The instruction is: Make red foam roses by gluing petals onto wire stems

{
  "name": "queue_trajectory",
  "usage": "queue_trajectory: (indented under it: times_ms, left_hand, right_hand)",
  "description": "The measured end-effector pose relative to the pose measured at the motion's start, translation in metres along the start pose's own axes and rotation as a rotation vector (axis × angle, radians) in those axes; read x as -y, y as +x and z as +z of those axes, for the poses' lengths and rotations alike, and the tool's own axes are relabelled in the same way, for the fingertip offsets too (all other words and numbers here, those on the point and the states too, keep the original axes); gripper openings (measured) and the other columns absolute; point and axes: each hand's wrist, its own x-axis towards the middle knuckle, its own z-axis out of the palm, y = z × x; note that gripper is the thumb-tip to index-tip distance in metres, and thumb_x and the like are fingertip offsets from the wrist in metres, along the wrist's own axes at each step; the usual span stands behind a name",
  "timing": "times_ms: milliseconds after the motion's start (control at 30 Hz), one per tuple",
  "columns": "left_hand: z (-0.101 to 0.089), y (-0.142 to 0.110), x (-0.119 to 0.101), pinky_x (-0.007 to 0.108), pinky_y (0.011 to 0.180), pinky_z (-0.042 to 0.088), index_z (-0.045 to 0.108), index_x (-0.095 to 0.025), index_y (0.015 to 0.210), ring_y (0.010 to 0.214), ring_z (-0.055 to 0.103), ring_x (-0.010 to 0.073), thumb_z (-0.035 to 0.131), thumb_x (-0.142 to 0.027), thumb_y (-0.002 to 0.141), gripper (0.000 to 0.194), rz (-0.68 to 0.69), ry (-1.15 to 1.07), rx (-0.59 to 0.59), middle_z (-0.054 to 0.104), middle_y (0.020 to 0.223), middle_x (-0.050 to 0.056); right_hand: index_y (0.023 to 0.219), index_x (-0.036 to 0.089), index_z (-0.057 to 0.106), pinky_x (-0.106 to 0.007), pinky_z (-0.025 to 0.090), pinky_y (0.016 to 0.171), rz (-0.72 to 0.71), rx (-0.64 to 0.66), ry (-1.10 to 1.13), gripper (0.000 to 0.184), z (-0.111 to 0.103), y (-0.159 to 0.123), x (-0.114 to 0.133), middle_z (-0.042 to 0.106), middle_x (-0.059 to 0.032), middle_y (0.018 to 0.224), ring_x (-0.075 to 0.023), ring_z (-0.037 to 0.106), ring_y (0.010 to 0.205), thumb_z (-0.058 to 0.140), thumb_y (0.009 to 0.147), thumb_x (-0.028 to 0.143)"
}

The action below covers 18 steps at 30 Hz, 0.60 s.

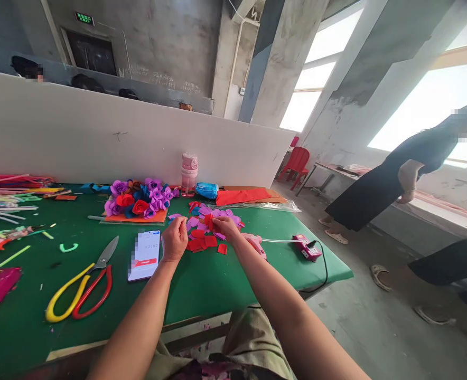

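Right hand [226, 228] has fingers pinching a red petal [208, 221] by the loose petals [196, 244], nearer the bench's [213, 290] far edge. Left hand [175, 240]: fingers curled, can't tell if holding anything.

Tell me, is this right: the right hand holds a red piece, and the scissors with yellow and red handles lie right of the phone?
Not quite: the head view shows the scissors to the left of the phone. The rest stands: the right hand holds a red piece, and the scissors' handles are yellow and red.
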Motion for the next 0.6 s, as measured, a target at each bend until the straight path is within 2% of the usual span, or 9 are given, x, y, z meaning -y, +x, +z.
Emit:
queue_trajectory:
  times_ms: [133, 267, 367, 500, 600]
  left_hand:
    - [0.0, 0.001, 0.0, 0.026, 0.068, 0.047, 0.059, -0.018, 0.087, 0.075, 0.064, 0.0173, 0.041, -0.024, 0.089, 0.019, 0.001, -0.008, -0.007, 0.068, 0.082, 0.007]
    - [0.001, 0.001, 0.0, 0.026, 0.066, 0.047, 0.058, -0.018, 0.086, 0.074, 0.064, 0.0173, 0.04, -0.026, 0.089, 0.02, 0.0, -0.008, -0.007, 0.068, 0.081, 0.007]
    - [0.001, 0.001, 0.001, 0.027, 0.068, 0.047, 0.058, -0.018, 0.087, 0.075, 0.064, 0.0176, 0.04, -0.026, 0.089, 0.02, -0.009, -0.008, -0.004, 0.068, 0.082, 0.007]
    - [0.0, 0.001, 0.0, 0.027, 0.068, 0.047, 0.058, -0.018, 0.087, 0.076, 0.064, 0.0174, 0.04, -0.026, 0.089, 0.019, -0.01, -0.012, 0.0, 0.068, 0.082, 0.007]
    - [0.0, 0.001, -0.001, 0.026, 0.068, 0.047, 0.058, -0.019, 0.086, 0.076, 0.063, 0.0174, 0.039, -0.027, 0.089, 0.02, -0.011, -0.015, 0.013, 0.068, 0.082, 0.007]
  right_hand:
    - [0.089, 0.013, 0.062, -0.025, 0.052, 0.062, 0.049, 0.068, 0.189, 0.019, -0.011, -0.007, 0.0, 0.068, -0.006, 0.073, -0.0137, 0.064, 0.067, 0.044, 0.089, 0.021]
    - [0.079, 0.01, 0.062, -0.024, 0.051, 0.058, 0.097, 0.085, 0.262, 0.013, -0.013, -0.01, -0.004, 0.06, -0.002, 0.057, -0.0117, 0.06, 0.056, 0.053, 0.085, 0.019]
    - [0.074, 0.011, 0.063, -0.022, 0.051, 0.055, 0.109, 0.052, 0.267, 0.01, -0.013, -0.008, -0.009, 0.056, 0.0005, 0.052, -0.0096, 0.056, 0.049, 0.059, 0.081, 0.018]
    - [0.074, 0.013, 0.065, -0.019, 0.048, 0.05, 0.083, -0.021, 0.212, 0.003, -0.018, -0.002, -0.015, 0.059, 0.0014, 0.055, -0.0071, 0.053, 0.046, 0.062, 0.074, 0.014]
    - [0.078, 0.015, 0.066, -0.017, 0.046, 0.049, 0.053, -0.079, 0.14, 0.009, -0.023, -0.001, -0.017, 0.061, 0.0015, 0.056, -0.0078, 0.055, 0.048, 0.058, 0.073, 0.013]
